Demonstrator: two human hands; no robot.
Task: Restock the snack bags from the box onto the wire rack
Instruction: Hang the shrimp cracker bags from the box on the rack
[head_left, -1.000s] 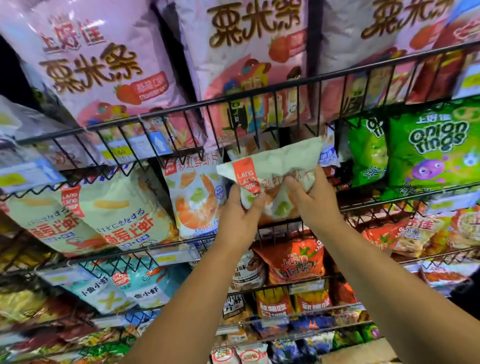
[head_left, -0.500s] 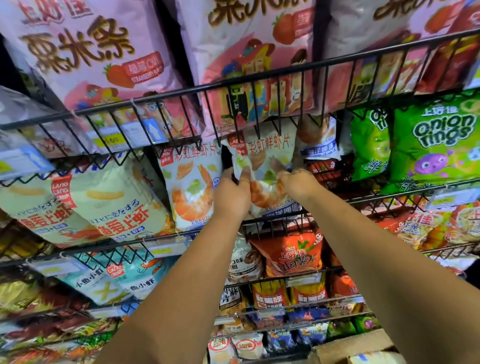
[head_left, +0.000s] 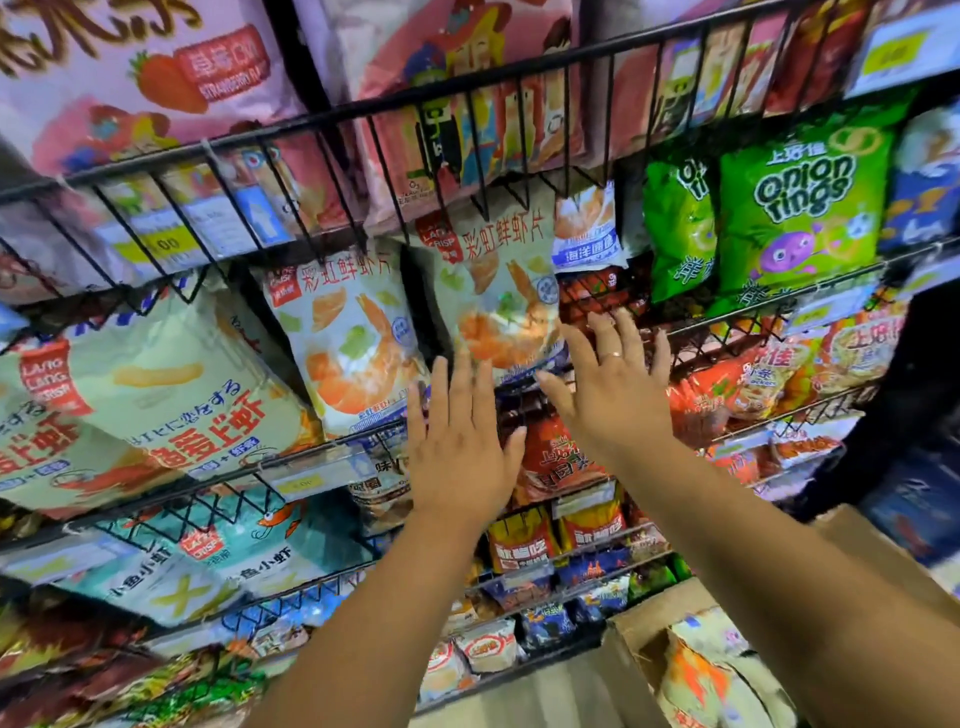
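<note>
Left hand (head_left: 457, 447) and right hand (head_left: 613, 395) have let go of the shrimp-chip bag (head_left: 498, 306), now upright mid-frame on the wire rack (head_left: 332, 113). Fingers (head_left: 576, 345) are spread and empty. We judge the bag light and crushable; grip the top seam.

Pretty clearly a shop, looks like the snack aisle of a grocery or convenience store. There's a tiered black wire rack (head_left: 363, 106) packed with snack bags (head_left: 353, 332) facing out, repeats of the same product like the green onion rings bags (head_left: 802, 208), yellow price tags (head_left: 891, 54) clipped on the rails, and an open cardboard box (head_left: 649, 618) of stock down below.
</note>
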